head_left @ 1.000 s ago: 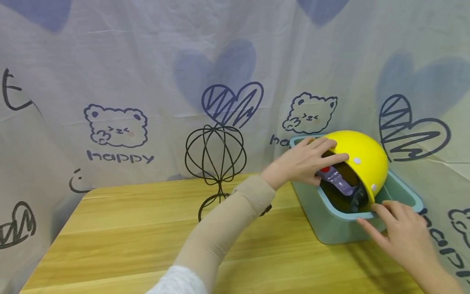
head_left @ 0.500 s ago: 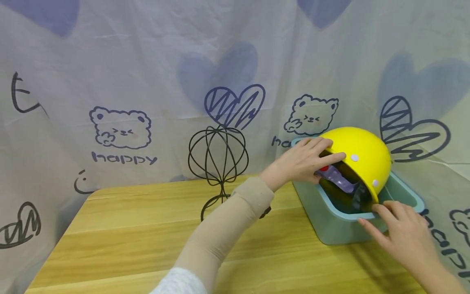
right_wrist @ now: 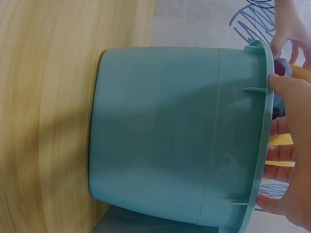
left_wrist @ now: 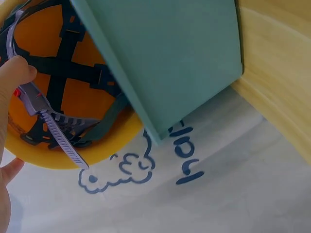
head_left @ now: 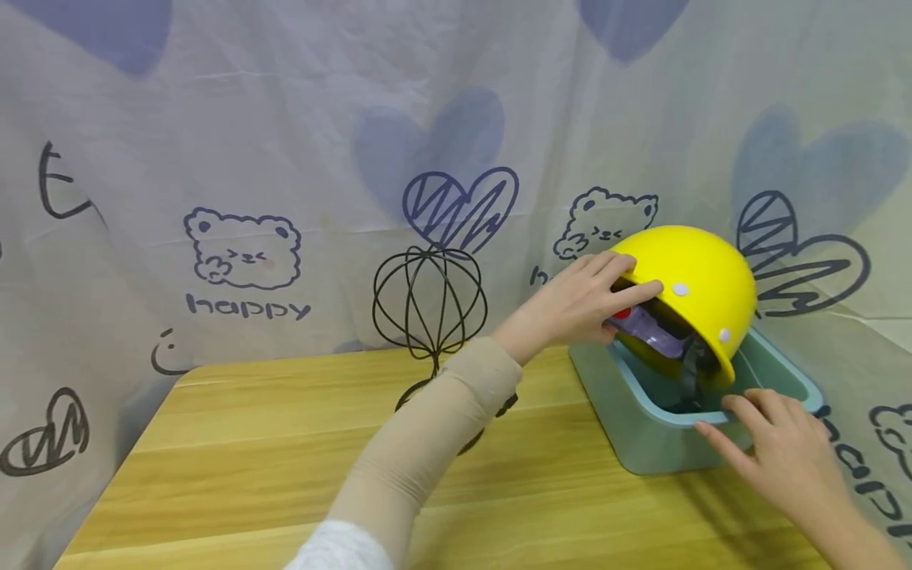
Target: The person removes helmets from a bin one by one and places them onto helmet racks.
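Note:
A yellow hard hat (head_left: 701, 273) is tilted over the green bin (head_left: 670, 447), its hollow side toward me. My left hand (head_left: 573, 305) grips the hat's rim, fingers over the shell. In the left wrist view the thumb (left_wrist: 22, 70) lies inside the hard hat (left_wrist: 104, 154), against the grey-purple adjuster band (left_wrist: 36, 99). Black straps cross the orange-looking inside. My right hand (head_left: 791, 447) holds the bin's near rim. From the right wrist, its thumb (right_wrist: 279, 83) rests at the lip of the bin (right_wrist: 160, 131) and the fingers reach over it.
A black wire stand (head_left: 437, 366) with a round cage top stands on the wooden table (head_left: 271, 467), left of the bin, its base partly behind my left forearm. A printed curtain (head_left: 285, 142) hangs behind the table and along the right side.
My left hand has raised the hard hat, so its lower rim now sits above the bin's near edge. The right hand keeps its place on the bin. The head view has shifted slightly.

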Demonstrator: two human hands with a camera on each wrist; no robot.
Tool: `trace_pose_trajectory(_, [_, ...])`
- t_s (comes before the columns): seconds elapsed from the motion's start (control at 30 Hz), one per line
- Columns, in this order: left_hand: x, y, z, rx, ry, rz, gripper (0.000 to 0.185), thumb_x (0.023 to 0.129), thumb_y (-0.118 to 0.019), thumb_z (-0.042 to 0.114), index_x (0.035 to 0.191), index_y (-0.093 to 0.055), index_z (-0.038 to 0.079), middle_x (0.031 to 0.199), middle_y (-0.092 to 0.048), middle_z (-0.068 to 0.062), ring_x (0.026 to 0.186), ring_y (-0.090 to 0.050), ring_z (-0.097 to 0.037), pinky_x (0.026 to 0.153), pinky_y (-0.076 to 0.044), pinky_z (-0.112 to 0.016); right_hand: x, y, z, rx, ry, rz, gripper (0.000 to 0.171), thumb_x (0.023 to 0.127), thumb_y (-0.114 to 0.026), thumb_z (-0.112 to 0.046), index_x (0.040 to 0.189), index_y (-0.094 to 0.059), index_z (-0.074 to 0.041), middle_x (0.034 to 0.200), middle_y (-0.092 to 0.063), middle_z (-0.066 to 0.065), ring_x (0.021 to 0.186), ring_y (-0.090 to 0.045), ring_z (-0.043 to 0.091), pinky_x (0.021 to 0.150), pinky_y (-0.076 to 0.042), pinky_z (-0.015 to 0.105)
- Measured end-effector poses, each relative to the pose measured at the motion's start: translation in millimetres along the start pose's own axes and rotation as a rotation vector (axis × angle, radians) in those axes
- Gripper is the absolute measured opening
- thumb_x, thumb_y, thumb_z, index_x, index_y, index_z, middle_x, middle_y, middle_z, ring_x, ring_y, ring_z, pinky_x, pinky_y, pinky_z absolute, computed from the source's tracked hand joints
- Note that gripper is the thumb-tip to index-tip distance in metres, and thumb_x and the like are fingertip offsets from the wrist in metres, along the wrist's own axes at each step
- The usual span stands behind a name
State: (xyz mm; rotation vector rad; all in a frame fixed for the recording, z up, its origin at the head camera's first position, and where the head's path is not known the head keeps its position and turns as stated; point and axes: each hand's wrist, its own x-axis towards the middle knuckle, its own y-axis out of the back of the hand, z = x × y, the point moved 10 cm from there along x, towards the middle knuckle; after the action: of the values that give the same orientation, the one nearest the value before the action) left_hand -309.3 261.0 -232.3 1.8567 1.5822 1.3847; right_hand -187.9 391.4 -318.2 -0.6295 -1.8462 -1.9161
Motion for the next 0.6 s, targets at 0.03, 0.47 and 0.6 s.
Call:
trace_pose_trajectory(0.03, [-0.6,2.1,-1.9,-0.001,0.004,0.005,0.070,0.076,-0.055,0.055,0.136,-0.028,0.032,0.133,-0.036,-0.009,0.121,-0.036,-0.023,0.100,-0.036,-0.034,0.1,-0.3,-0.1,0.000,-0.001,-0.001,0.052,0.067,-0.068,-0.053,0.092,-0.061,-0.007,0.092,-0.050,0.017,0.079,-0.045,0.037,0.064,-0.037,0.053])
trace_pose_trajectory(0.47, [-12.0,32.8,-24.8,0.064,0.033,0.077,0.067,0.076,-0.054,0.056,0.133,-0.032,0.030,0.128,-0.037,-0.010,0.113,-0.038,-0.025,0.090,-0.039,-0.033,1.9,-4.1,1.4,-0.004,-0.018,-0.030,0.054,0.068,-0.067,-0.052,0.092,-0.060,-0.004,0.093,-0.049,0.020,0.082,-0.042,0.039,0.068,-0.035,0.056])
trace_pose_trajectory(0.6, [-16.8,41.3,-28.8,0.084,0.032,0.103,0.064,0.076,-0.053,0.055,0.132,-0.034,0.031,0.127,-0.037,-0.010,0.114,-0.037,-0.025,0.090,-0.037,-0.034,2.6,-4.3,0.1,-0.007,-0.010,-0.030,0.055,0.068,-0.066,-0.053,0.092,-0.060,-0.004,0.092,-0.049,0.020,0.081,-0.042,0.040,0.066,-0.035,0.057])
